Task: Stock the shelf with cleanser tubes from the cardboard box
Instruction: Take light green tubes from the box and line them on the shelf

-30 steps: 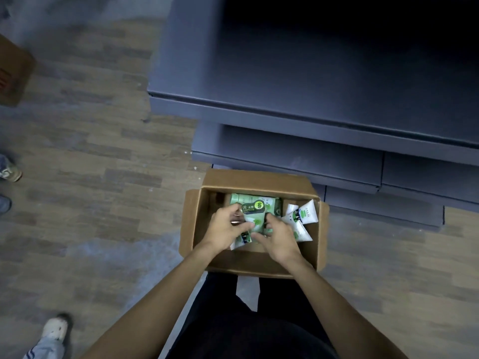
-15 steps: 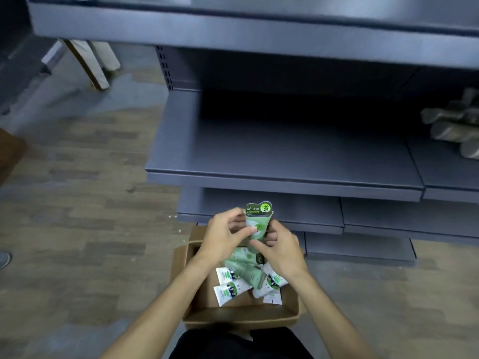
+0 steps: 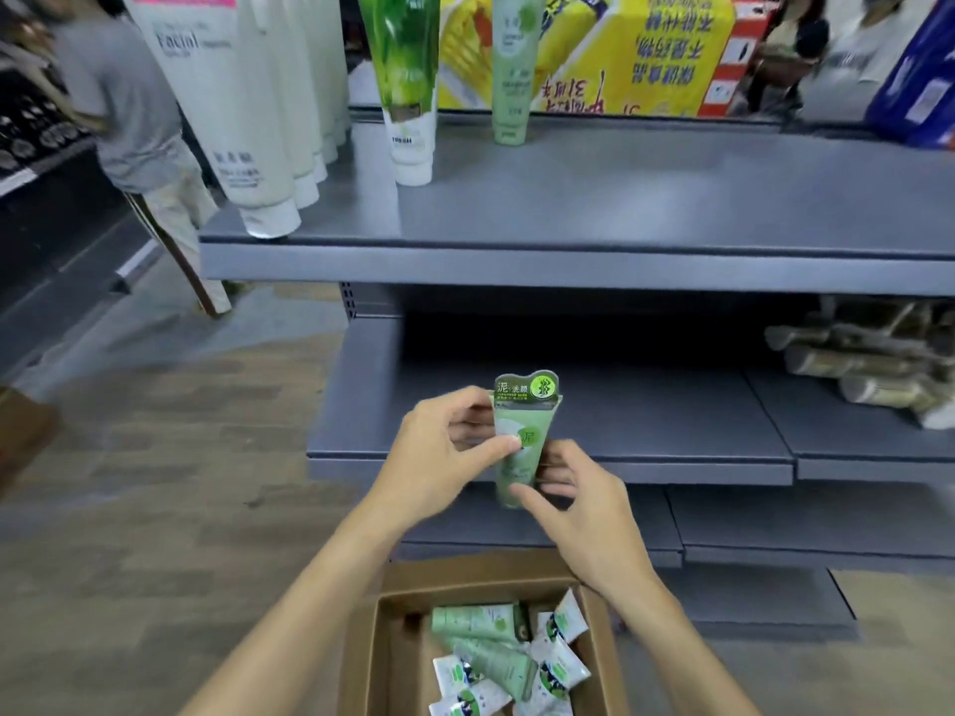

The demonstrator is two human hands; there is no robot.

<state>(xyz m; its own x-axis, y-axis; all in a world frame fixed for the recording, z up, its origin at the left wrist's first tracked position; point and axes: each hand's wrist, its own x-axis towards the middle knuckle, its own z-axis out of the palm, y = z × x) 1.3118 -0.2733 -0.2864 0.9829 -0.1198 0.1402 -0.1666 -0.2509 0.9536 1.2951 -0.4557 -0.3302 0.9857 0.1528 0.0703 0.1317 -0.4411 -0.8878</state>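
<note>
A pale green cleanser tube (image 3: 523,431) stands upright in the air in front of the middle shelf, held by both hands. My left hand (image 3: 439,452) pinches its upper half from the left, thumb on the front. My right hand (image 3: 579,503) grips its lower end from the right. Below them the open cardboard box (image 3: 377,658) sits on the floor with several green and white tubes (image 3: 496,658) lying inside. The grey upper shelf (image 3: 594,198) carries several white tubes (image 3: 248,121) at its left end, a green and white tube (image 3: 408,95) and a pale green tube (image 3: 511,69).
The grey middle shelf (image 3: 620,426) is mostly bare, with a pile of beige packs (image 3: 873,364) at its right. A yellow carton (image 3: 620,49) stands behind the upper shelf. A person in a grey shirt (image 3: 129,111) stands on the wooden floor at the left.
Both hands lifted the green tube out of the box and up to middle shelf height. The view tilted upward, bringing the upper shelf and its tubes into sight.
</note>
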